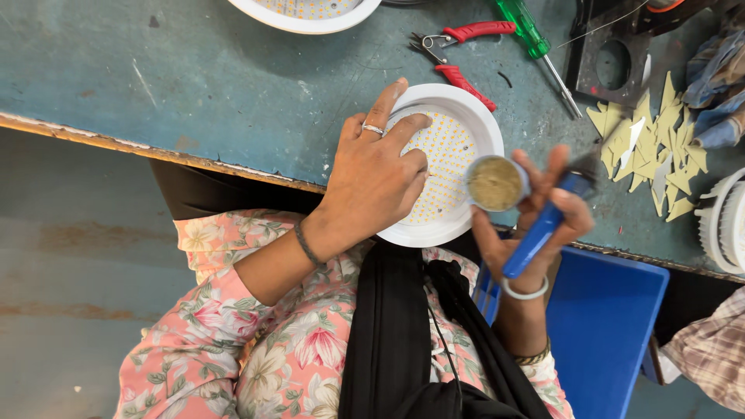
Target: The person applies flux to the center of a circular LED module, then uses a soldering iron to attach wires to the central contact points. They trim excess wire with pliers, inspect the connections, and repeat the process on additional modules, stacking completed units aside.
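A round white lamp housing (477,116) with a board of many small yellow LED dots lies at the near edge of the teal bench. My left hand (374,174) rests flat on its left half, fingers spread over the board. My right hand (535,213) hovers at the lamp's right rim, holding a blue-handled tool (541,233) and a small round tin (496,183) of brownish paste together. The tool's tip is hidden behind my fingers.
Red-handled pliers (464,56) and a green screwdriver (529,32) lie beyond the lamp. Several yellow cut scraps (648,140) sit to the right, with another white housing (725,221) at the right edge and one (306,14) at the top. A blue stool (609,326) stands below.
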Motion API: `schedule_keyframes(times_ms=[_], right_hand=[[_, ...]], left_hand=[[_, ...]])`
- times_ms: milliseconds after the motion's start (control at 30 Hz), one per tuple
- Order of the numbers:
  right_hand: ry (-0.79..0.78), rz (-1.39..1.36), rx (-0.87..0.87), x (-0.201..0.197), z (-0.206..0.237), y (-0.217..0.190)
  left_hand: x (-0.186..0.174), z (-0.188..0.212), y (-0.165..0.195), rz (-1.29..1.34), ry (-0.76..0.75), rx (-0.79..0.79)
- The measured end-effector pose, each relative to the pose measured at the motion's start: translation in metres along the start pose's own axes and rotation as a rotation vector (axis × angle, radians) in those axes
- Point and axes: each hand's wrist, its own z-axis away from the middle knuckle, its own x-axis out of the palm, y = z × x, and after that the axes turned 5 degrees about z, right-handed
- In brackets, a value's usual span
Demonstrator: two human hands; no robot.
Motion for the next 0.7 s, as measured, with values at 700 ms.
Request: schedule_keyframes(times_ms=[700], right_hand=[[0.38, 0.215, 0.153, -0.083, 0.049, 0.105]], left_hand=[[0.003, -0.002, 0.0, 0.004, -0.019, 0.017]])
